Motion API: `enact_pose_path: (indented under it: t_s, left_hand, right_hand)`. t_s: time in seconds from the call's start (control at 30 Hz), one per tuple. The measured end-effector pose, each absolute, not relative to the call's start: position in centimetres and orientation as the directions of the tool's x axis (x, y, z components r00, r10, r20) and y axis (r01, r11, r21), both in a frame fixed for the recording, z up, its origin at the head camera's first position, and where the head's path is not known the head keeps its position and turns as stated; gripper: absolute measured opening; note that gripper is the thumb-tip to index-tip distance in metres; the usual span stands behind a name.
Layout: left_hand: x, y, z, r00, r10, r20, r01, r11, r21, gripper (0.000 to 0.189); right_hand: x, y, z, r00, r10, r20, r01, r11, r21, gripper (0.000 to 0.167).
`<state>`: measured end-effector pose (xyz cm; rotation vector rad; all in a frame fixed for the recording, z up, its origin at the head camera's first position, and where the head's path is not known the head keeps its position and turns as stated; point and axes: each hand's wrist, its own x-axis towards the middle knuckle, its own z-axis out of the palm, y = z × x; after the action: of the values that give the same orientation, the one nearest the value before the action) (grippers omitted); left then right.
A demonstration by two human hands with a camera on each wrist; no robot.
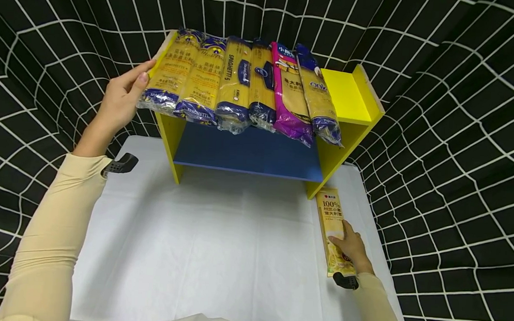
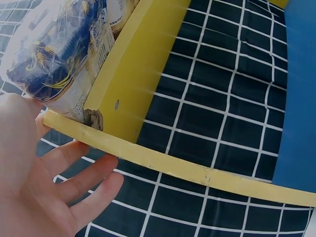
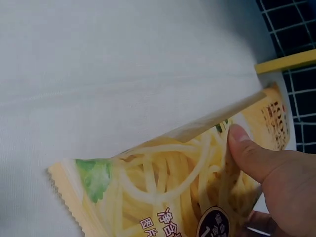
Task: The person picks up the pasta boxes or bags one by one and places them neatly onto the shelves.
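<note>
My right hand (image 1: 352,245) grips a yellow pasta packet (image 1: 330,208), printed 100%, at the table's right side. In the right wrist view the thumb (image 3: 242,140) lies across the packet's front, and the other fingers are mostly hidden at its far edge. Up at the left end of the yellow shelf unit (image 1: 169,141), my left hand (image 1: 119,97) touches the side panel's edge. The left wrist view shows its fingers (image 2: 91,180) loosely extended along the panel's outer side, close to a clear-and-blue spaghetti pack (image 1: 170,73). Several spaghetti packs (image 1: 235,77) lie side by side along the top.
A bare yellow stretch (image 1: 343,94) of the top shelf lies right of the packs. Below is a blue shelf board (image 1: 249,150). White cloth covers the table (image 1: 204,254). Black netting with a white grid (image 1: 457,166) surrounds the table on its far side and flanks.
</note>
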<state>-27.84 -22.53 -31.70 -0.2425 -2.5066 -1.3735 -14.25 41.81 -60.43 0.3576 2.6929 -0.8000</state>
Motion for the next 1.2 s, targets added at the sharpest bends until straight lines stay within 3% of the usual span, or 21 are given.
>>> enact_pose_path:
  t_s: [0.57, 1.0, 1.2]
  left_hand:
    - [-27.7, -22.5, -31.8, -0.940, 0.006, 0.341, 0.290, 0.543, 0.788, 0.042]
    - [-27.8, -22.5, -31.9, -0.935, -0.006, 0.354, 0.295, 0.541, 0.788, 0.042]
    - [-27.9, -22.4, -31.9, -0.937, -0.001, 0.350, 0.295, 0.536, 0.791, 0.041]
  right_hand:
    - [-14.6, 41.1, -59.9, -0.925, 0.102, -0.365, 0.266, 0.860, -0.435, 0.100]
    - [-15.3, 42.3, -60.7, -0.932, -0.035, -0.360, 0.205, 0.770, -0.605, 0.099]
    - [-14.6, 42.6, -60.5, -0.925, -0.052, -0.377, 0.260, 0.637, -0.726, 0.094]
